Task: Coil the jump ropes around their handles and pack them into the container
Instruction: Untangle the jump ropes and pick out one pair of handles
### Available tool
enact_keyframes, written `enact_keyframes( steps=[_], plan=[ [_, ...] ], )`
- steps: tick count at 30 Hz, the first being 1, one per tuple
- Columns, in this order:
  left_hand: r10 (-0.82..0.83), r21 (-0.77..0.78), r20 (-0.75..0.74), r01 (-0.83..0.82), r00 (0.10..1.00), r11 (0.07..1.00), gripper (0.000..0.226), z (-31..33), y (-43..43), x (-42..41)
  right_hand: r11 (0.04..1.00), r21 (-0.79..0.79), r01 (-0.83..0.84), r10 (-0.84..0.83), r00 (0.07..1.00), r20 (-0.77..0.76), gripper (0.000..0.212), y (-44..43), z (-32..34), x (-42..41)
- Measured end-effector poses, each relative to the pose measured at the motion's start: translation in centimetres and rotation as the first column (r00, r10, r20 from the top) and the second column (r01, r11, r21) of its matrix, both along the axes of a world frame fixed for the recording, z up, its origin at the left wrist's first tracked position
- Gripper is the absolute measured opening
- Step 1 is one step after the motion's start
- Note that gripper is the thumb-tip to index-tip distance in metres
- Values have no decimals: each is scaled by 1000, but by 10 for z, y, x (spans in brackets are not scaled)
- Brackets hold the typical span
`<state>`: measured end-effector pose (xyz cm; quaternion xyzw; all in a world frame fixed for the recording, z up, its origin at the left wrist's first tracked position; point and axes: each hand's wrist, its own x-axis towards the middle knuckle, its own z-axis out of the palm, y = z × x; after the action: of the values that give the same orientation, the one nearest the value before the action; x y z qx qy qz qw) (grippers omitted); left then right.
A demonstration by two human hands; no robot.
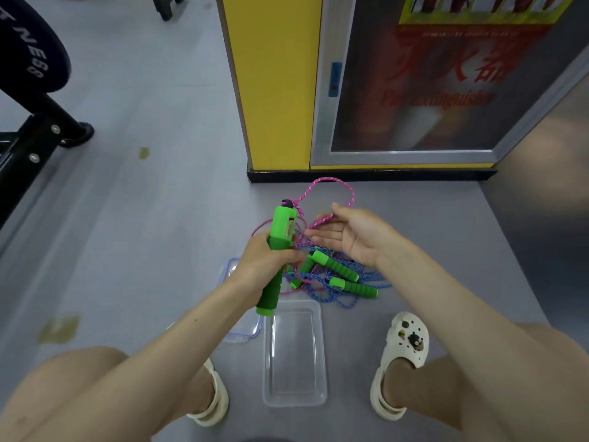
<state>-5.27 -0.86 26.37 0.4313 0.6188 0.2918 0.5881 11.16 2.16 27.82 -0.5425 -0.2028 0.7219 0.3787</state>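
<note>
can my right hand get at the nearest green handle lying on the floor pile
Probably yes: the right hand is open close above that green handle, which lies uncovered; only the pink rope at its fingers might snag.

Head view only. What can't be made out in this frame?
- Lid: head view, mostly hidden behind the left hand and its forearm.
- Rope pile: head view, the tangle and the left hand cover part of it, so the handle count is unclear.
- Counter window on the green handle: head view, too small to read.
- Weight plate: head view, cut off by the left edge.
</note>
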Motion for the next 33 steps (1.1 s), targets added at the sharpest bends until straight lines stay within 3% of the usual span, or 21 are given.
enact_keyframes(
  steps=[2,5,8,11,13,16,18,20,22,24,27,29,33],
  plan=[
    [77,34,70,-79,995,996,23,1,0,-1,989,-38,-141,146,966,212,37,-4,-7,-3],
    [155,26,175,-162,972,986,22,7,3,-3,863,-112,-493,465,689,555,25,-12,-18,-13],
    [231,-21,307,-236,923,971,21,16,7,-3,662,-106,-742,653,501,568,41,-20,-22,-30],
    [400,-149,437,-373,806,916,21,20,17,-11,509,-202,-837,669,236,705,17,-24,-31,-33],
    [528,-238,473,-474,706,848,20,20,29,-27,482,-297,-824,608,70,791,15,-24,-35,-26],
    [595,-244,395,-544,700,803,13,18,43,-57,521,-375,-767,581,-3,814,24,-20,-37,-13],
    [560,-180,291,-531,775,828,11,18,42,-69,589,-364,-721,542,19,840,26,-17,-38,-6],
    [490,-125,225,-474,842,872,10,18,36,-71,682,-282,-675,469,106,877,33,-14,-37,-2],
    [399,-94,187,-388,898,917,10,15,31,-65,786,-147,-600,407,324,854,34,-12,-32,-1],
    [303,-63,147,-296,942,953,12,11,26,-58,881,-52,-471,370,616,696,28,-10,-24,-5],
    [142,23,47,-143,989,989,15,4,17,-45,950,-56,-306,301,859,414,22,-8,-15,-13],
    [47,67,16,-48,999,997,16,3,11,-33,967,-62,-245,253,924,286,20,-7,-13,-18],
    [-110,84,-11,111,994,990,14,-2,5,-16,976,19,-216,208,956,209,18,-5,-14,-23]
  ],
)
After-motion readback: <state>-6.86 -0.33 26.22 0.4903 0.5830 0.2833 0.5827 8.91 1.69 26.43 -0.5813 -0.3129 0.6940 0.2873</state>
